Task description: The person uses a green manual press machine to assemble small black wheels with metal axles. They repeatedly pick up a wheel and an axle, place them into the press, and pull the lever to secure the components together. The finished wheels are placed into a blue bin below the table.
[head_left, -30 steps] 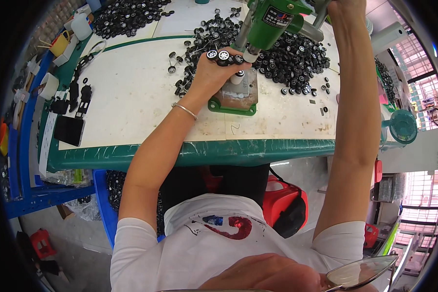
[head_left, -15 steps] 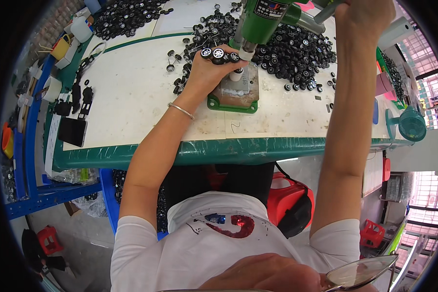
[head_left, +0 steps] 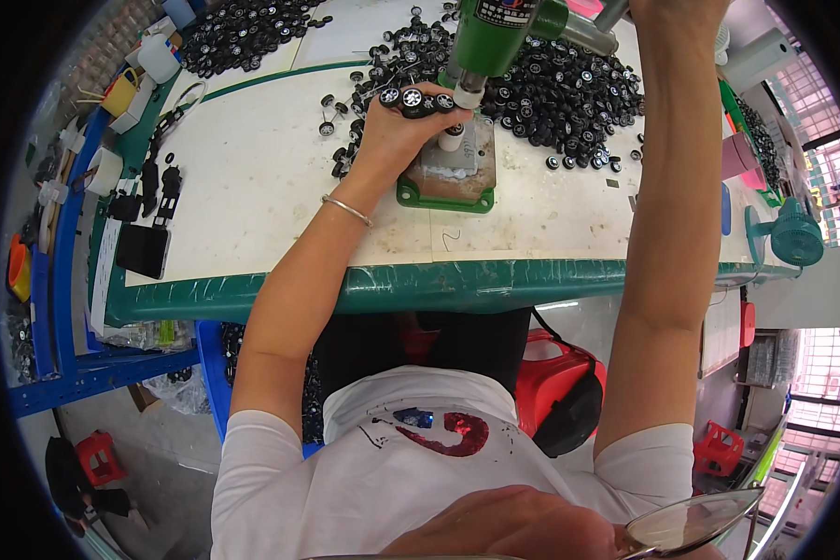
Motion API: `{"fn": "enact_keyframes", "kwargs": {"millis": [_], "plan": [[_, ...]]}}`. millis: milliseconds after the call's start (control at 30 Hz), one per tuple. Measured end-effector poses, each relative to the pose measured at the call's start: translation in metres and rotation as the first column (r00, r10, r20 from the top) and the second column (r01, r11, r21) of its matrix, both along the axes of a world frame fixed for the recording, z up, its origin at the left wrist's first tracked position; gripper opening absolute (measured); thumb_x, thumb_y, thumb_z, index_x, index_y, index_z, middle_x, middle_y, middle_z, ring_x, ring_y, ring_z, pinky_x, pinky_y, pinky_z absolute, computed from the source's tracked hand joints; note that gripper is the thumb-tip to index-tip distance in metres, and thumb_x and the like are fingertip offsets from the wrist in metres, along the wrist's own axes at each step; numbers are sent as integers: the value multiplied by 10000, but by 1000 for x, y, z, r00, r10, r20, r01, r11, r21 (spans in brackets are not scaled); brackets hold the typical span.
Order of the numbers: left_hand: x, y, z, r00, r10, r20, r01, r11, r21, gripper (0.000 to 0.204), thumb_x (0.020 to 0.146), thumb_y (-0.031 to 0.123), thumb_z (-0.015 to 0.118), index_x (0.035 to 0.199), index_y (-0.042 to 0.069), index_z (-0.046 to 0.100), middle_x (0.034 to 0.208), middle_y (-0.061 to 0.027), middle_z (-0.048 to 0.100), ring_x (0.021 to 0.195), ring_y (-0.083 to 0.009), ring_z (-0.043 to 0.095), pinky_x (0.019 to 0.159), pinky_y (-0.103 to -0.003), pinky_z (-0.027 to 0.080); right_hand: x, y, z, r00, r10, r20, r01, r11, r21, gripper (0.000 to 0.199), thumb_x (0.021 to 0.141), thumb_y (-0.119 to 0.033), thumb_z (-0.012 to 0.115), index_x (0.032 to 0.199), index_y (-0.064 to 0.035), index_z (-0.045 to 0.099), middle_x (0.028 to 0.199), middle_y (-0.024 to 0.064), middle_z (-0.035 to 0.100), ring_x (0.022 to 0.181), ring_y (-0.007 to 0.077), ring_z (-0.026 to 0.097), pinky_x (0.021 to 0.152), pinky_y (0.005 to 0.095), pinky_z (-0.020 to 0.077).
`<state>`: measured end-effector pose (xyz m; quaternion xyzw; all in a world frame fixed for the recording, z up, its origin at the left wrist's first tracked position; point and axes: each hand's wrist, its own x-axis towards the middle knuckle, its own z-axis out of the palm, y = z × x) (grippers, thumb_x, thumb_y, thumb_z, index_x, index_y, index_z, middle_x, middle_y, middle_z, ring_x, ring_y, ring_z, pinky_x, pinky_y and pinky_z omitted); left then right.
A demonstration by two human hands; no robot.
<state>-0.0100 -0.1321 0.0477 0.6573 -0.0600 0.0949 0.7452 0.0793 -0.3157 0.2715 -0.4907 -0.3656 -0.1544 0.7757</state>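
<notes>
In the head view, the left hand (head_left: 401,135) grasps a row of small black wheels with silver hubs (head_left: 413,101), fingers curled around them; its thumb lies just beside the white tip (head_left: 468,95) of a green metal bench press (head_left: 487,42); another black wheel (head_left: 454,130) seems to sit atop a short white cylindrical post (head_left: 451,143), under that tip. The right hand (head_left: 679,11), cut off by the upper edge, is by a grey metal lever (head_left: 610,19); whether its fingers are clenched on it I cannot tell. Best, I judge, to keep wheel and post squarely in line with the tip, thumb well clear, and any pull even; a dense heap of loose black wheels (head_left: 569,112) crowds the press's right side; a thin bent wire (head_left: 451,241) lies nearer the body, out of the way.
</notes>
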Motion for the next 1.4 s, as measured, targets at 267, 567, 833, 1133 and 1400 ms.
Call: {"fn": "enact_keyframes", "kwargs": {"millis": [267,567,833,1133,1400], "plan": [[-1,6,-2,1000,25,19,-26,997,66,224,709,125,812,898,59,712,777,-11,690,680,-61,613,646,-217,493,-29,6,-18,988,145,44,-151,966,212,299,907,-245,585,678,-152,417,528,-85,287,403,26,230,362,217,166],[-10,1,8,999,-2,41,-1,996,90,217,722,97,786,918,44,706,875,-9,690,807,-82,610,748,-236,488,-74,25,-29,857,-311,411,261,950,175,376,923,-272,563,631,-163,352,529,-70,237,415,44,164,379,234,149],[-2,2,-3,999,-42,-28,40,996,-76,253,720,134,805,930,38,702,819,-20,679,704,-73,597,625,-221,463,-31,20,-15,954,-280,109,275,960,60,312,927,-260,574,675,-160,418,531,-84,271,403,31,214,361,214,154],[-51,74,29,963,20,-270,-31,999,-39,246,762,209,759,942,83,647,779,-18,654,669,-63,580,503,-198,364,57,6,-16,934,-225,-278,202,973,-107,257,951,-264,531,726,-162,457,567,-80,326,418,28,266,356,202,178],[-220,194,32,739,54,-671,370,800,472,318,669,180,818,906,52,650,773,-48,664,606,-95,585,499,-226,441,30,1,-28,959,-43,-280,0,989,-151,243,961,-196,497,727,-153,447,577,-83,332,426,16,265,356,183,201]]}}
